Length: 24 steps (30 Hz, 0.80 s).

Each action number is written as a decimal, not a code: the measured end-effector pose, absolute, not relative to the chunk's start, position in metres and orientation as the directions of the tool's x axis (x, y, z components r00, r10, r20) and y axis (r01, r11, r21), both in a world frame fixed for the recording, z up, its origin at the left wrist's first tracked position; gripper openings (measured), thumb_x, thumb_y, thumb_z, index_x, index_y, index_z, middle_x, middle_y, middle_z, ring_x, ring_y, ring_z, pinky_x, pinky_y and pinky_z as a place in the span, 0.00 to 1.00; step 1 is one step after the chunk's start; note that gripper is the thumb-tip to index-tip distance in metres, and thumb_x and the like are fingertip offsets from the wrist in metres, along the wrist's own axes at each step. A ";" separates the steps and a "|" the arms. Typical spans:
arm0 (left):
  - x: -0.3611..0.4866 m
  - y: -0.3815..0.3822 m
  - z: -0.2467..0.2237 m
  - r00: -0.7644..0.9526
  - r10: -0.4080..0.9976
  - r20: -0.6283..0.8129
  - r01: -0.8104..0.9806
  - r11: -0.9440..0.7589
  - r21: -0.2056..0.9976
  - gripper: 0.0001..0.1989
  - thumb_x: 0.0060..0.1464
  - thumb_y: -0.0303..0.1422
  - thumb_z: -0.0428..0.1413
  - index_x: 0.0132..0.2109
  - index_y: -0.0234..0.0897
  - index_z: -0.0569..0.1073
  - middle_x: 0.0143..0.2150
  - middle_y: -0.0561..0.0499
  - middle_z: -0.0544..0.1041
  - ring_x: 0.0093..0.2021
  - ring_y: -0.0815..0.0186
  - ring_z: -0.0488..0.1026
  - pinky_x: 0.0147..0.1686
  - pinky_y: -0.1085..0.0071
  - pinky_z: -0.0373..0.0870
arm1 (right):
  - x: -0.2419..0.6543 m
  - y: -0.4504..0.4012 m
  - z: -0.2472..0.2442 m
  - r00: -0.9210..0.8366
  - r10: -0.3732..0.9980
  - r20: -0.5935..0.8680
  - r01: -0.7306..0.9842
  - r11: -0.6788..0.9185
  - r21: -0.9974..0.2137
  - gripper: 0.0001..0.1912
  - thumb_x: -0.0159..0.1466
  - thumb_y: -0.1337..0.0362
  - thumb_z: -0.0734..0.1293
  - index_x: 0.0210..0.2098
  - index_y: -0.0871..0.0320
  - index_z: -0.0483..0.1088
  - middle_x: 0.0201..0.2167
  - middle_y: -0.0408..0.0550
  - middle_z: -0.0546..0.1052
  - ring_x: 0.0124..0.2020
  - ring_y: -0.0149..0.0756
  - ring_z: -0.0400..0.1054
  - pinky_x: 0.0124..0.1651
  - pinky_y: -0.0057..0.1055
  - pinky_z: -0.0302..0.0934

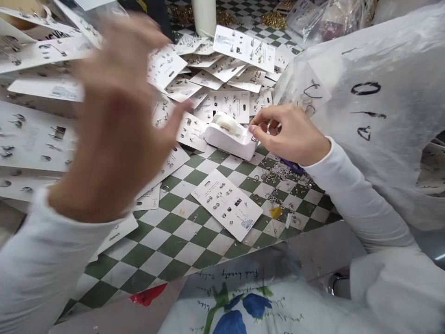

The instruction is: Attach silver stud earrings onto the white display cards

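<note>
A white tape dispenser (231, 139) with a roll of clear tape stands on the checkered table. My right hand (290, 132) is at its cutting end, thumb and forefinger pinched on the tape there; the tape's end is hardly visible. My left hand (118, 120) is raised over the cards at the left, blurred by motion, its thumb held apart from the fingers and nothing visible in it. In front of the dispenser a white earring card (227, 204) lies flat, with several small metal earrings on it.
Many more earring cards (212, 69) are heaped behind the dispenser and stacked at the left (34, 134). Loose earrings and metal bits (278, 181) lie scattered near purple-handled scissors (294, 166). A large plastic bag (365, 93) bulges at the right.
</note>
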<state>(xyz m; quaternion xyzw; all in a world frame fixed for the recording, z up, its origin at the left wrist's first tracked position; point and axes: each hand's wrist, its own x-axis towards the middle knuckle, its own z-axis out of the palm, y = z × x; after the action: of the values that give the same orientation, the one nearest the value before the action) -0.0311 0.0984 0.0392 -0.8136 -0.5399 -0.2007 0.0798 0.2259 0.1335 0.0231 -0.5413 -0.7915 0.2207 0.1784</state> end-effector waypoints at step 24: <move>0.017 0.081 -0.009 0.514 0.836 0.191 0.854 -0.519 -0.024 0.26 0.71 0.31 0.48 0.71 0.26 0.57 0.58 0.31 0.72 0.59 0.44 0.70 0.58 0.49 0.63 | 0.244 0.131 0.009 -0.297 0.946 0.131 0.273 0.215 -0.938 0.10 0.65 0.69 0.73 0.41 0.50 0.69 0.37 0.43 0.76 0.33 0.34 0.74 0.40 0.33 0.72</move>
<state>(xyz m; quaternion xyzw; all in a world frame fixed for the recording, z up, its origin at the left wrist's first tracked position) 0.0169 0.0806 -0.0090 -0.8681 -0.4869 -0.0779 0.0575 0.2444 0.1310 0.0088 -0.4498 -0.6771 0.4359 0.3861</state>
